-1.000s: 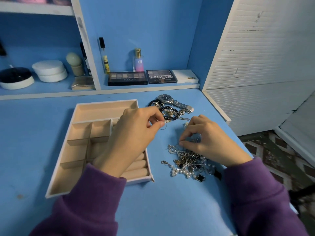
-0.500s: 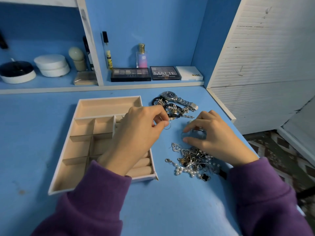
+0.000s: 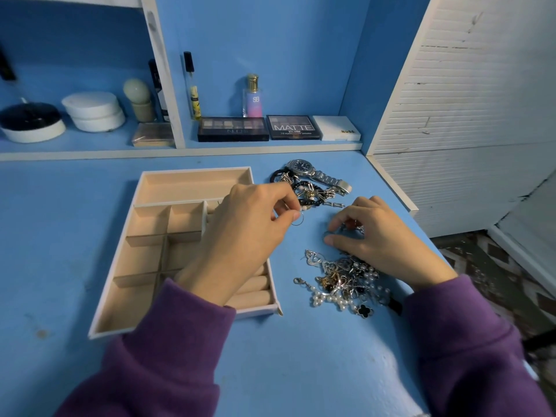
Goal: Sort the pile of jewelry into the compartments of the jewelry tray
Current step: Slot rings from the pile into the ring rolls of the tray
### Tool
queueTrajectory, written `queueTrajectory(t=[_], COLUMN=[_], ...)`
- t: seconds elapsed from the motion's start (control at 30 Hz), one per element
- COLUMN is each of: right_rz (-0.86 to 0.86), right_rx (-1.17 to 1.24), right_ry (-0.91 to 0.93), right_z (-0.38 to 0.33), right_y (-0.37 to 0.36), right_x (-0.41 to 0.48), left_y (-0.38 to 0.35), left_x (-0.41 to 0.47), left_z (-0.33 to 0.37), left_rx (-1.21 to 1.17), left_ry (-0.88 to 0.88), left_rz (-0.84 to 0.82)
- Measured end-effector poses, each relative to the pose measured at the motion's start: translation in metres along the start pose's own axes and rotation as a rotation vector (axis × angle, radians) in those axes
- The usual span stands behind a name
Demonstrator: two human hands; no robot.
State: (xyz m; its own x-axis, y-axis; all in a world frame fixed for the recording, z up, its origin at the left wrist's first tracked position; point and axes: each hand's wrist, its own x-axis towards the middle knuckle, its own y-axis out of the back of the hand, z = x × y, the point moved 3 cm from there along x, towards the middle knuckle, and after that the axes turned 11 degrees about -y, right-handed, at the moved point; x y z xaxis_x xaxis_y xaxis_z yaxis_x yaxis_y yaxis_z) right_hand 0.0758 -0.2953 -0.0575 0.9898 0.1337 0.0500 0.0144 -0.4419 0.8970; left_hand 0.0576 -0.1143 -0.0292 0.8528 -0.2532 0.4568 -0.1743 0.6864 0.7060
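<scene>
1. The jewelry pile (image 3: 346, 278) lies on the blue table (image 3: 60, 236), near the tray (image 3: 195, 170) on its right side. Its chains, pearls and a black clover charm look knotted together.
2. The left hand (image 3: 249, 224) pinches a thin hoop (image 3: 298, 220) between thumb and forefinger, above the table just past the tray's right wall. The hoop is slight and smooth, so a loose pinch could let it drop and roll in among the other pieces.
3. The right hand (image 3: 376, 236) has its fingers curled and nips a small silver piece (image 3: 328, 234) at the pile's far edge; what the piece is I cannot tell. If it is hooked to a chain, lifting it would likely drag the tangle along and scatter beads.
4. The left forearm crosses the tray's padded rolls (image 3: 255, 285) and partly hides them. The purple sleeve (image 3: 168, 341) could nudge the tray.
5. Farther back, a heap of bracelets (image 3: 310, 194) touches a watch (image 3: 304, 167), which lies toward the table's right edge. A careless sweep could push them off.
6. On the shelf, the makeup palettes (image 3: 233, 129) and a perfume bottle (image 3: 252, 96) stand well apart from the hands and block nothing.
</scene>
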Motion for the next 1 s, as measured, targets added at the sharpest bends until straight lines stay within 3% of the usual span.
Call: queueTrajectory(t=[0.5,0.6,0.7,1.0], right_rz=[0.166,0.247,0.225,0.184], right_rx=[0.169,0.263,0.386,0.283], right_ry=[0.041,0.092,0.168,0.476], right_z=[-0.020,-0.036,-0.062,-0.108], right_y=[-0.001,-0.001,-0.007,-0.038], right_x=[-0.007,-0.012,-0.022,-0.039], left_y=[0.015,0.034,0.052,0.049], left_x=[-0.010,-0.027,-0.049,-0.084], left_z=[-0.003,-0.005,-0.013,-0.033], left_rx=[-0.023,0.001,0.089,0.217], left_ry=[0.013,-0.018,-0.052,-0.165], left_rz=[0.018,0.063,0.114,0.110])
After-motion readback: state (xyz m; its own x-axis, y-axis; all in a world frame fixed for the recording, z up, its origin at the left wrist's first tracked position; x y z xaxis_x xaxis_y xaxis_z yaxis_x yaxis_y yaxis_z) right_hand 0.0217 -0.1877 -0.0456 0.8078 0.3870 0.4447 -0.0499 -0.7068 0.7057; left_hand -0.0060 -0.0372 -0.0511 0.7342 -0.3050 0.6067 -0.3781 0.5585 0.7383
